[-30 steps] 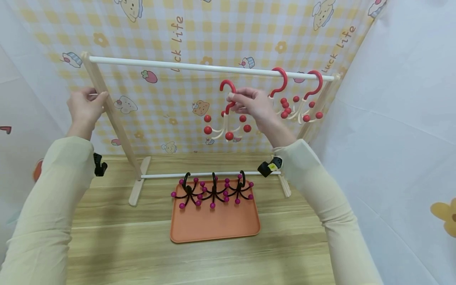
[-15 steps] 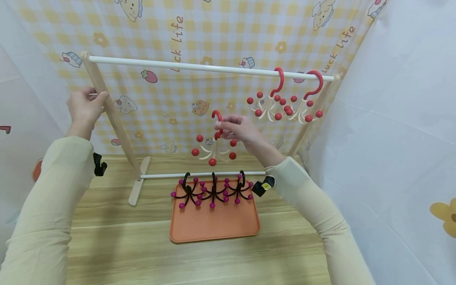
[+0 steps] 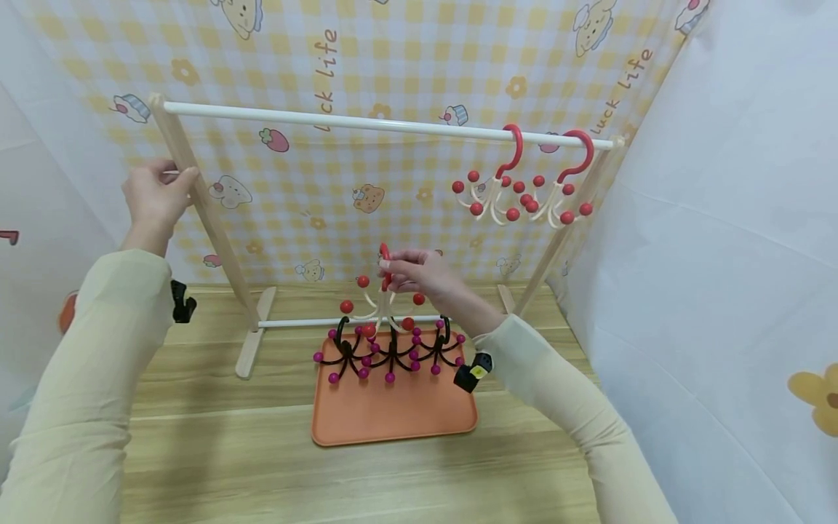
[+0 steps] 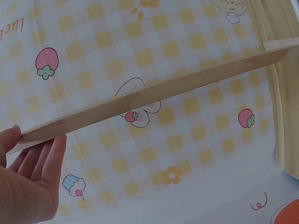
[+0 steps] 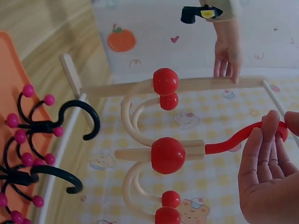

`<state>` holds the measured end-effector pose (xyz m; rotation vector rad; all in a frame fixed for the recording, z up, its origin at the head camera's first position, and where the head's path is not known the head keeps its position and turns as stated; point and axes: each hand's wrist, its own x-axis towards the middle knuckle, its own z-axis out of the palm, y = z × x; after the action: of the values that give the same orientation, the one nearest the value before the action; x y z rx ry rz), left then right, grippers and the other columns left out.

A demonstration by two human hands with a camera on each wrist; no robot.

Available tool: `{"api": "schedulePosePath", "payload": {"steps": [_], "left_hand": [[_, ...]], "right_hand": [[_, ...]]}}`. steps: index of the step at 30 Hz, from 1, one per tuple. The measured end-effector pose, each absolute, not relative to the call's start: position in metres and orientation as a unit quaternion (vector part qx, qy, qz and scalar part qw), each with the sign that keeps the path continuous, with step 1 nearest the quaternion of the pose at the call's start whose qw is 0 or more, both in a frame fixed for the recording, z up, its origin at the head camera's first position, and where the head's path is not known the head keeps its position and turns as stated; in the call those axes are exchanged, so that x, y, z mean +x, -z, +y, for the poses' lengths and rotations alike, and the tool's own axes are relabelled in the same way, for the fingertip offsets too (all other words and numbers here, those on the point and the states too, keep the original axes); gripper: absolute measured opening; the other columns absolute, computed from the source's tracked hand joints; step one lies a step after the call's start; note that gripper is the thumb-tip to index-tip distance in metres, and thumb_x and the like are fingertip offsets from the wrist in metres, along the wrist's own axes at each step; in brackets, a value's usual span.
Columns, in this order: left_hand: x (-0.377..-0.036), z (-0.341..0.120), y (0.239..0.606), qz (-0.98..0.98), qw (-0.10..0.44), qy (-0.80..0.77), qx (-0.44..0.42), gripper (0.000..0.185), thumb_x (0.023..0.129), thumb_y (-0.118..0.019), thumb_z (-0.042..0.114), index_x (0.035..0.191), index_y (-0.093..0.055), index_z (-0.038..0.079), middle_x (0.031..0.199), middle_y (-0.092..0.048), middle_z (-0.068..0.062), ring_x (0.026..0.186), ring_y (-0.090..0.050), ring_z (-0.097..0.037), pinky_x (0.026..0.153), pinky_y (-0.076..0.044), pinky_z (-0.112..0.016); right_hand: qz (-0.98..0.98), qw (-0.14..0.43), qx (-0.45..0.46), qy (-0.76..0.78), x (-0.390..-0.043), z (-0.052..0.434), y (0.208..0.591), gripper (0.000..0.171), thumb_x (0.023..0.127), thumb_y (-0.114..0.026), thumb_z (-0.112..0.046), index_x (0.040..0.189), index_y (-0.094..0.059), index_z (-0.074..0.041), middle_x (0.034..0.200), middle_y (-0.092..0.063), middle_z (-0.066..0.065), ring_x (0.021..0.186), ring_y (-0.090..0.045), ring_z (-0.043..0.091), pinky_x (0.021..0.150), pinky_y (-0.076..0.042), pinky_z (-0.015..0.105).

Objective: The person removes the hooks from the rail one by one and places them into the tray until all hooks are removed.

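Note:
My right hand point(image 3: 428, 280) pinches the red hook of a cream hanger point(image 5: 198, 148) whose curved arms end in red balls. It hangs in the air just above and behind the orange tray point(image 3: 396, 418), partly overlapping the black hangers in the head view. On the tray lie three black hangers point(image 3: 393, 349) with magenta balls, hooks upward. With thumb and fingers my left hand point(image 3: 157, 200) grips the left wooden post point(image 4: 140, 97) of the rack. Two more red-hooked hangers point(image 3: 494, 196) hang at the right of the white top rail point(image 3: 340, 121).
A white lower bar point(image 3: 294, 323) joins the rack's wooden feet point(image 3: 255, 335) behind the tray. Wood-grain tabletop point(image 3: 262, 466) lies in front. A yellow checked cloth point(image 3: 419, 65) hangs behind the rack, and white cloth point(image 3: 707, 240) stands along the right side.
My right hand has carried the red-balled hanger down and to the left, from just under the top rail to near the tray. The left hand stays on the post.

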<state>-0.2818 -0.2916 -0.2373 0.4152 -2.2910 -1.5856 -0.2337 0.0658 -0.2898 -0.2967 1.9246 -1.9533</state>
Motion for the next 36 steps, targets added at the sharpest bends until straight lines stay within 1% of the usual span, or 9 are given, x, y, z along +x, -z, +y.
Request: {"api": "schedulePosePath", "payload": {"steps": [8, 12, 15, 16, 21, 24, 28, 34, 36], "left_hand": [[-0.282, -0.292, 0.237, -0.805, 0.162, 0.551, 0.148, 0.052, 0.087, -0.053, 0.031, 0.13, -0.042, 0.004, 0.128, -0.043, -0.013, 0.11, -0.048, -0.016, 0.085, -0.043, -0.021], [-0.282, -0.292, 0.237, -0.807, 0.163, 0.548, 0.147, 0.052, 0.087, -0.053, 0.032, 0.13, -0.042, 0.004, 0.128, -0.044, -0.013, 0.11, -0.048, -0.016, 0.086, -0.043, -0.023], [-0.283, -0.292, 0.238, -0.806, 0.162, 0.55, 0.146, 0.052, 0.087, -0.053, 0.032, 0.13, -0.042, 0.005, 0.128, -0.044, -0.012, 0.11, -0.048, -0.015, 0.086, -0.043, -0.023], [-0.283, -0.293, 0.237, -0.805, 0.161, 0.551, 0.146, 0.053, 0.087, -0.053, 0.032, 0.13, -0.042, 0.005, 0.128, -0.044, -0.012, 0.11, -0.048, -0.015, 0.086, -0.043, -0.023], [-0.283, -0.293, 0.237, -0.804, 0.16, 0.553, 0.149, 0.053, 0.086, -0.054, 0.032, 0.13, -0.042, 0.005, 0.127, -0.044, -0.012, 0.109, -0.049, -0.015, 0.084, -0.043, -0.02], [-0.283, -0.293, 0.237, -0.806, 0.161, 0.55, 0.149, 0.052, 0.087, -0.053, 0.032, 0.13, -0.042, 0.005, 0.127, -0.044, -0.012, 0.109, -0.049, -0.015, 0.083, -0.044, -0.019], [-0.283, -0.293, 0.237, -0.807, 0.161, 0.549, 0.15, 0.053, 0.086, -0.053, 0.032, 0.13, -0.042, 0.005, 0.127, -0.044, -0.012, 0.109, -0.049, -0.014, 0.083, -0.044, -0.019], [-0.283, -0.292, 0.237, -0.81, 0.163, 0.543, 0.152, 0.053, 0.086, -0.053, 0.032, 0.13, -0.042, 0.005, 0.127, -0.045, -0.012, 0.108, -0.05, -0.014, 0.082, -0.044, -0.018], [-0.283, -0.292, 0.237, -0.809, 0.163, 0.544, 0.151, 0.054, 0.086, -0.053, 0.032, 0.131, -0.041, 0.005, 0.127, -0.044, -0.012, 0.109, -0.049, -0.015, 0.083, -0.044, -0.019]], "right_hand": [[0.682, 0.215, -0.114, 0.689, -0.224, 0.059, 0.31, 0.018, 0.085, -0.06, -0.015, 0.094, -0.058, 0.0, 0.086, -0.062, 0.014, 0.064, -0.057, 0.015, 0.079, -0.051, 0.037], [0.685, 0.229, -0.119, 0.682, -0.219, 0.056, 0.319, 0.022, 0.086, -0.059, -0.017, 0.098, -0.058, 0.002, 0.088, -0.062, 0.015, 0.067, -0.058, 0.016, 0.081, -0.05, 0.04], [0.694, 0.238, -0.12, 0.669, -0.215, 0.054, 0.325, 0.025, 0.086, -0.059, -0.019, 0.099, -0.059, 0.002, 0.085, -0.061, 0.011, 0.069, -0.058, 0.017, 0.081, -0.05, 0.04], [0.697, 0.242, -0.12, 0.665, -0.212, 0.053, 0.324, 0.025, 0.087, -0.058, -0.018, 0.1, -0.059, 0.003, 0.086, -0.061, 0.012, 0.069, -0.059, 0.017, 0.079, -0.051, 0.038], [0.699, 0.262, -0.115, 0.655, -0.204, 0.05, 0.332, 0.024, 0.087, -0.057, -0.017, 0.1, -0.059, 0.004, 0.089, -0.061, 0.013, 0.07, -0.059, 0.018, 0.079, -0.05, 0.04], [0.696, 0.271, -0.115, 0.655, -0.205, 0.048, 0.346, 0.024, 0.086, -0.059, -0.018, 0.099, -0.059, 0.003, 0.093, -0.061, 0.014, 0.071, -0.06, 0.019, 0.076, -0.052, 0.038], [0.701, 0.28, -0.116, 0.645, -0.202, 0.046, 0.358, 0.022, 0.085, -0.06, -0.02, 0.096, -0.061, -0.001, 0.093, -0.062, 0.014, 0.074, -0.061, 0.023, 0.073, -0.053, 0.036], [0.708, 0.289, -0.124, 0.632, -0.195, 0.044, 0.37, 0.022, 0.086, -0.058, -0.018, 0.096, -0.061, 0.002, 0.093, -0.063, 0.012, 0.073, -0.061, 0.021, 0.073, -0.053, 0.037], [0.704, 0.29, -0.129, 0.636, -0.192, 0.043, 0.375, 0.022, 0.087, -0.057, -0.015, 0.096, -0.061, 0.004, 0.092, -0.063, 0.011, 0.071, -0.061, 0.02, 0.075, -0.052, 0.04]]}}
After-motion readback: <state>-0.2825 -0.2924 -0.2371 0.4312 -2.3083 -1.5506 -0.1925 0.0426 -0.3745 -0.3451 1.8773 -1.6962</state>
